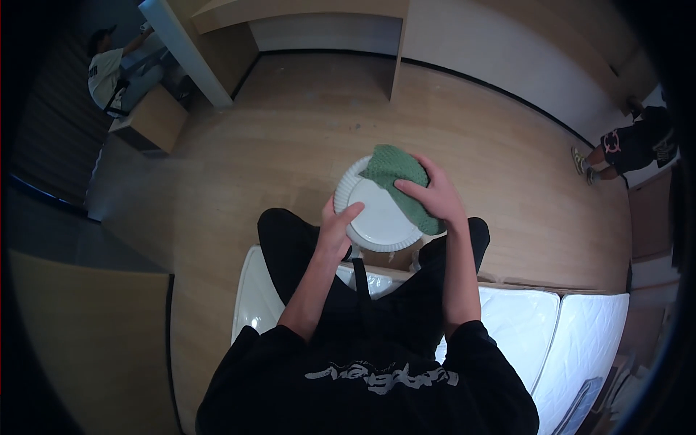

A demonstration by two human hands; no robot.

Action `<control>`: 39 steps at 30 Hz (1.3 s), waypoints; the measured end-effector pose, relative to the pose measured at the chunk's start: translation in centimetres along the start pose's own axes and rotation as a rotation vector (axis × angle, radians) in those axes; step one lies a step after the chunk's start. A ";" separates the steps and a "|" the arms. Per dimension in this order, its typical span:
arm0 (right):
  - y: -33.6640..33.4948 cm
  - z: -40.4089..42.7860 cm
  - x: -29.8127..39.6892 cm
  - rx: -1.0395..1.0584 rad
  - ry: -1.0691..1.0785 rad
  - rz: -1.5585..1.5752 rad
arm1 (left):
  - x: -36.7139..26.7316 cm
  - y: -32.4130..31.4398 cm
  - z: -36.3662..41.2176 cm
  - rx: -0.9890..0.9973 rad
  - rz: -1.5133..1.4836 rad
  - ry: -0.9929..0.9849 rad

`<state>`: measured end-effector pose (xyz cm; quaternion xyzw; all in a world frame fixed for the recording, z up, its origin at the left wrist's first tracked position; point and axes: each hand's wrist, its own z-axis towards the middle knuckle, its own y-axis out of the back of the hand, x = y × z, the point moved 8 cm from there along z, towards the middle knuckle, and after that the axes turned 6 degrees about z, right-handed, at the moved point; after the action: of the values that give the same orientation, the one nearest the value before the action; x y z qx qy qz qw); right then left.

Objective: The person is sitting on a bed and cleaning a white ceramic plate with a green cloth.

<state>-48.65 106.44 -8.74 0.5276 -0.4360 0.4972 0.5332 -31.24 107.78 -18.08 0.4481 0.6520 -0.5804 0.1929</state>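
Note:
A round white plate with a ribbed rim [375,215] is held up above the floor, in front of my knees. My left hand [336,228] grips its left edge, the thumb lying on the flat face. At the plate's right side, my right hand [437,193] holds a green textured cloth [399,168]. The cloth drapes over the plate's upper right part and hides the rim there. My right thumb presses on the cloth, while the other fingers are mostly hidden behind it.
I sit on a white plastic-wrapped mattress [514,321]. Wooden flooring [304,147] spreads ahead, below a built-in desk [304,13]. One person [111,76] sits on a wooden box [152,119] at the far left. Another person [633,144] stands at the far right. A wooden panel [92,326] is at lower left.

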 end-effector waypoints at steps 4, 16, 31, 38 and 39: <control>-0.1 -0.4 1.4 -0.155 0.357 -0.287 | -0.2 -0.4 -0.6 -0.048 -0.033 -0.053; -4.0 -5.5 -5.7 -0.673 0.139 0.207 | 3.7 2.6 -0.6 -0.180 -0.235 -0.047; -1.5 0.4 -2.2 0.189 -0.161 0.183 | 2.3 1.3 -0.3 0.039 0.019 0.146; -4.5 -3.2 -6.1 -0.592 0.110 0.341 | 2.2 2.1 0.6 -0.244 -0.284 -0.046; -4.5 -5.0 -6.5 -0.820 0.192 0.355 | 2.4 2.4 0.5 -0.247 -0.238 -0.090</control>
<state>-45.36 111.24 -16.04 0.1419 -0.6291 0.4138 0.6426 -30.72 107.98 -21.46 0.3145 0.7575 -0.5339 0.2055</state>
